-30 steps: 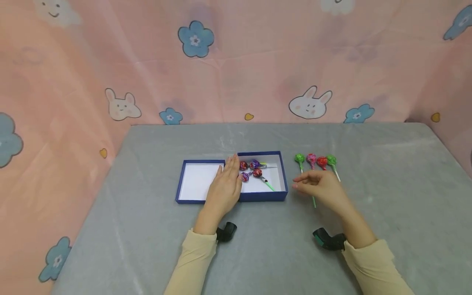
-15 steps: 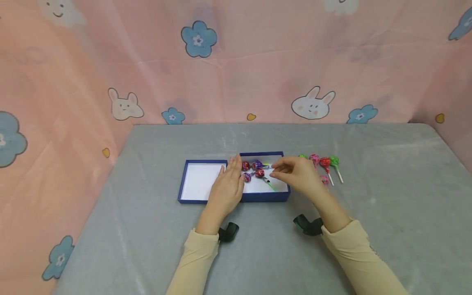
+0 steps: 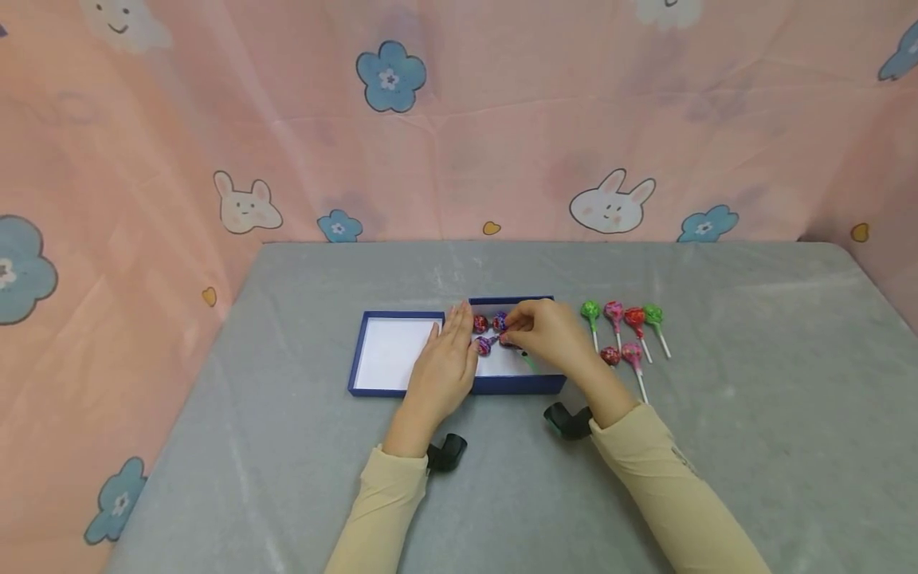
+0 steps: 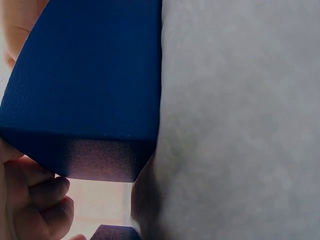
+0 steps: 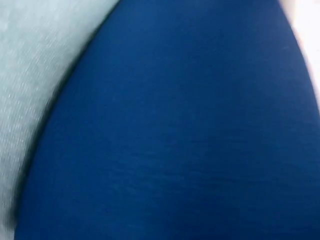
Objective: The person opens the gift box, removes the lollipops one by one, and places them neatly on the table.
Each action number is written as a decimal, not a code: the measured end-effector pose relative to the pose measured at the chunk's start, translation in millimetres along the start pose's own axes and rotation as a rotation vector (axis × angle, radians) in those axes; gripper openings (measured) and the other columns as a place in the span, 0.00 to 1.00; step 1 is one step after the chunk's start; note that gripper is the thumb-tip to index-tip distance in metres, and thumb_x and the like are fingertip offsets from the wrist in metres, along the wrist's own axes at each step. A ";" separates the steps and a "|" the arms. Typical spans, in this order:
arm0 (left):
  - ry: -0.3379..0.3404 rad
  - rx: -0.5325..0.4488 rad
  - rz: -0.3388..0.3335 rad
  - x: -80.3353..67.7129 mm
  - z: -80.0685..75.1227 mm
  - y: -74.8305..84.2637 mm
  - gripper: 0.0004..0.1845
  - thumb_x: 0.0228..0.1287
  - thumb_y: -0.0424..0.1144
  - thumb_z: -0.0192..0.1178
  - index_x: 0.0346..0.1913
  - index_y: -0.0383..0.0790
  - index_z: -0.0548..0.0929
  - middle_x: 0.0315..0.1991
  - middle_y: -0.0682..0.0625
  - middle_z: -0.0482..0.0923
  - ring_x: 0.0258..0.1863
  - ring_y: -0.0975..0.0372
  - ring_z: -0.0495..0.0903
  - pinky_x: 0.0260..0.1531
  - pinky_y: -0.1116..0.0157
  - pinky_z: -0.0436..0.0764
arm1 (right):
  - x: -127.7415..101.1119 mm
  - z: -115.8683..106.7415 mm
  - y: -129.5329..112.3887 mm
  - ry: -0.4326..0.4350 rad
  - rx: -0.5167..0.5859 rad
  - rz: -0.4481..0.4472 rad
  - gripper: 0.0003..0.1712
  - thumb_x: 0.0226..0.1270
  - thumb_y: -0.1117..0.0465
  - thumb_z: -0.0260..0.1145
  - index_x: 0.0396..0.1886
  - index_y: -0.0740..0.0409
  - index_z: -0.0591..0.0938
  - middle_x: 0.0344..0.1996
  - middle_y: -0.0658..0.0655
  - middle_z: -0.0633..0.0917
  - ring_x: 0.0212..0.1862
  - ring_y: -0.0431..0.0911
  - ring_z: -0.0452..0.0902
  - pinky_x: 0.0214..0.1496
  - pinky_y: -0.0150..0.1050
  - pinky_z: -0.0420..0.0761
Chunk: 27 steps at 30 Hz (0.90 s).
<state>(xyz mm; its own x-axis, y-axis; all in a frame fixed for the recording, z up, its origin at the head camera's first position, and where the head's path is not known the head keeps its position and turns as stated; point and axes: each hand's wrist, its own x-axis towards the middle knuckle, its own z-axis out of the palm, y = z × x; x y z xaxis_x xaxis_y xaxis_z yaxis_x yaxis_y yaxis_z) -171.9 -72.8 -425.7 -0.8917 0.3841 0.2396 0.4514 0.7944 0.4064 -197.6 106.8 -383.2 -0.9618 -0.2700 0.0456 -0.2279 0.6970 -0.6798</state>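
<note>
Four wrapped lollipops with red and purple heads lie in the blue box point(image 3: 519, 386), which has a white inside. Over its right half, my right hand point(image 3: 555, 339) reaches down with thumb and fingertips at a purple lollipop point(image 3: 500, 321) and a red lollipop point(image 3: 506, 340). Thumb and forefinger look apart, and the hand partly covers both candies. My left hand point(image 3: 441, 373) rests with straight fingers along the box's left wall, by the blue-rimmed white tray or lid point(image 3: 390, 351). In the left wrist view the box wall point(image 4: 90, 75) stands beside the fingers point(image 4: 47, 192).
Right of the box, several lollipops lie on the grey tabletop point(image 3: 753, 399), among them a green lollipop point(image 3: 590, 309) and a pink lollipop point(image 3: 632, 352). Behind the table hangs a pink patterned cloth point(image 3: 459, 143). The right wrist view is filled by the box's blue side point(image 5: 170, 125).
My right hand has moved left from the lollipops on the table, over the box's right wall, to the lollipops inside. My left hand has stayed at the box.
</note>
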 end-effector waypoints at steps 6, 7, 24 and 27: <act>0.005 0.004 0.006 0.1 -0.4 0.9 0.28 0.73 0.39 0.43 0.70 0.28 0.57 0.71 0.40 0.55 0.70 0.52 0.54 0.67 0.50 0.54 | 7.2 3.4 0.3 -0.027 -0.106 0.026 0.08 0.56 0.66 0.69 0.34 0.68 0.84 0.26 0.58 0.85 0.29 0.47 0.81 0.33 0.41 0.81; 0.005 0.005 0.007 0.1 -0.3 1.0 0.28 0.73 0.39 0.43 0.70 0.28 0.57 0.71 0.40 0.55 0.70 0.52 0.54 0.67 0.50 0.54 | 7.8 3.8 -0.3 -0.030 -0.129 0.025 0.08 0.56 0.66 0.70 0.33 0.68 0.84 0.27 0.58 0.85 0.29 0.47 0.81 0.33 0.41 0.81; -0.002 0.002 0.002 -1.4 -0.7 0.5 0.28 0.73 0.39 0.42 0.70 0.28 0.57 0.71 0.40 0.54 0.71 0.53 0.53 0.67 0.50 0.54 | 9.2 19.2 -7.5 -0.130 -0.388 0.014 0.08 0.50 0.60 0.75 0.26 0.60 0.87 0.22 0.53 0.85 0.24 0.45 0.79 0.27 0.43 0.79; 0.001 -0.002 0.006 -1.4 -0.9 1.0 0.28 0.73 0.39 0.42 0.70 0.28 0.57 0.71 0.39 0.55 0.71 0.53 0.53 0.67 0.50 0.54 | 8.6 20.0 -6.8 -0.125 -0.390 0.003 0.07 0.50 0.60 0.75 0.24 0.59 0.87 0.19 0.52 0.83 0.21 0.44 0.75 0.24 0.42 0.76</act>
<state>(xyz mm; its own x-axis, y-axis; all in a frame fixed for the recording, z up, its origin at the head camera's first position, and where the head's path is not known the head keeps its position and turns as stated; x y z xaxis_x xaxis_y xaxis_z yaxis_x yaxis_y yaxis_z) -170.2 -73.0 -424.9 -0.8887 0.3887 0.2432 0.4572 0.7909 0.4067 -201.3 86.4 -392.8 -0.9421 -0.3297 -0.0614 -0.2891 0.8911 -0.3499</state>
